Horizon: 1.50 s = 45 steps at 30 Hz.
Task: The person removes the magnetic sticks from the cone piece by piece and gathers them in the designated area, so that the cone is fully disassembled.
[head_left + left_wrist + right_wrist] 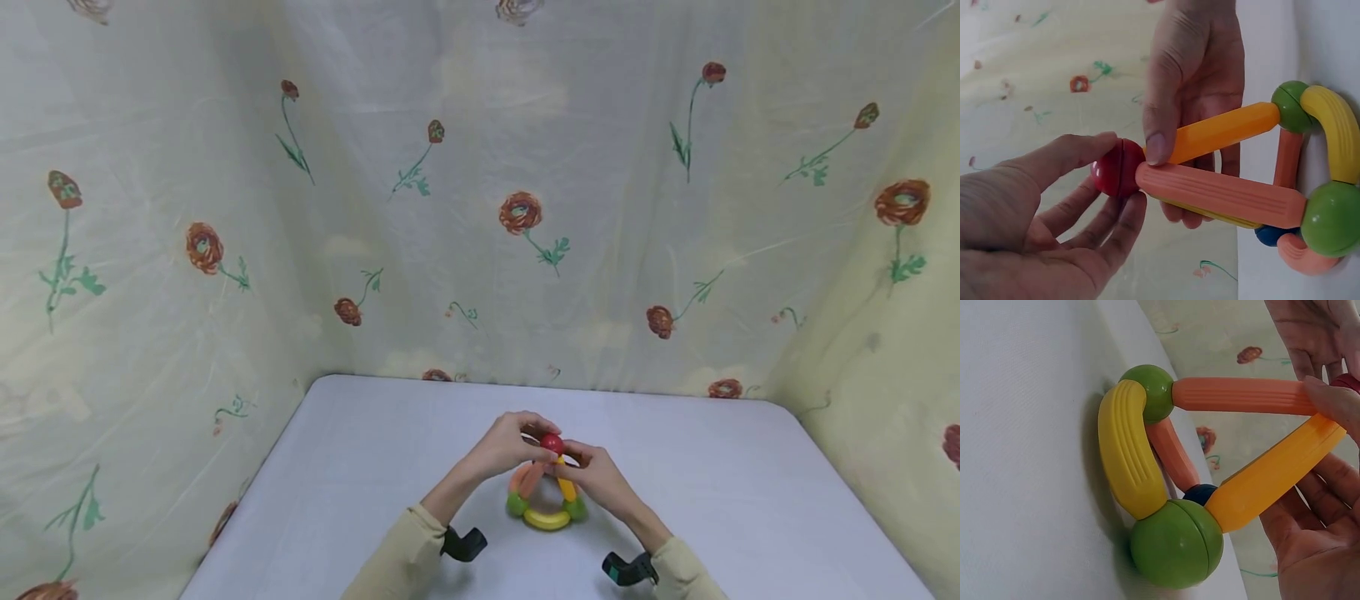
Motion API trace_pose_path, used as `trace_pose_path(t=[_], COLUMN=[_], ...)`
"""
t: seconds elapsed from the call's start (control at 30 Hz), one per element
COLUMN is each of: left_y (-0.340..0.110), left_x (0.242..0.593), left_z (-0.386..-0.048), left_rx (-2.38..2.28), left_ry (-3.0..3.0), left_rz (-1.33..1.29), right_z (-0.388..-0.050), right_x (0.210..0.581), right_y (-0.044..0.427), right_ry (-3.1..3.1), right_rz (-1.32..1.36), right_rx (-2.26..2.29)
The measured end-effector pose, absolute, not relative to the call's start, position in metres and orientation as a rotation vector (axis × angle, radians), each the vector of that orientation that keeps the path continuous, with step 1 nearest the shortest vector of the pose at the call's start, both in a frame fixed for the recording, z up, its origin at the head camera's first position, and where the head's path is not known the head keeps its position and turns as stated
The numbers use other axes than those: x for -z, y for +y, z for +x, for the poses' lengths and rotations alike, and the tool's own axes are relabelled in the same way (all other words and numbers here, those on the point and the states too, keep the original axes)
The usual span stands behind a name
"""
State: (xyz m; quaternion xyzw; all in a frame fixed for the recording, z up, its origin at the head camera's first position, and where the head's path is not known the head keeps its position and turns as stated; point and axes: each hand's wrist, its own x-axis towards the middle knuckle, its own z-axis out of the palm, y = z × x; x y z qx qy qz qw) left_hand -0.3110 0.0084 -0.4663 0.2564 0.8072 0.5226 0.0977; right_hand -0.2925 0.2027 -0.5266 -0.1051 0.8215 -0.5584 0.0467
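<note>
A frame of coloured rods and balls stands on the white table, rising to a red ball at its top. My left hand pinches that red ball between thumb and fingers. An orange rod and a salmon rod meet at the ball. My right hand holds the upper end of the orange rod, its thumb by the salmon rod's tip. Below, a curved yellow piece joins two green balls; a dark blue ball sits behind, partly hidden.
The white table spreads around the frame on all sides. Flower-printed cloth hangs behind the table and at both sides. Black wrist cameras hang under both forearms, just above the table.
</note>
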Motion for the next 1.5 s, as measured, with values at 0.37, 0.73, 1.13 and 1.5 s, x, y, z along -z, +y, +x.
trace_pose_path(t=[0.37, 0.73, 1.13, 1.5], left_y=[0.011, 0.015, 0.007, 0.004], left_x=[0.466, 0.463, 0.465, 0.466], left_z=[-0.308, -0.301, -0.303, -0.304], left_rx=[-1.536, -1.604, -1.677, -1.699], left_ry=[2.405, 2.388, 2.274, 2.26], left_rz=[0.682, 0.558, 0.546, 0.548], right_z=[-0.292, -0.294, -0.296, -0.296], right_x=[0.529, 0.529, 0.53, 0.531], right_y=[0.201, 0.202, 0.199, 0.198], right_ry=[2.499, 2.493, 2.51, 2.511], right_rz=[-0.25, -0.271, -0.244, -0.222], right_rx=[1.723, 1.717, 1.725, 1.742])
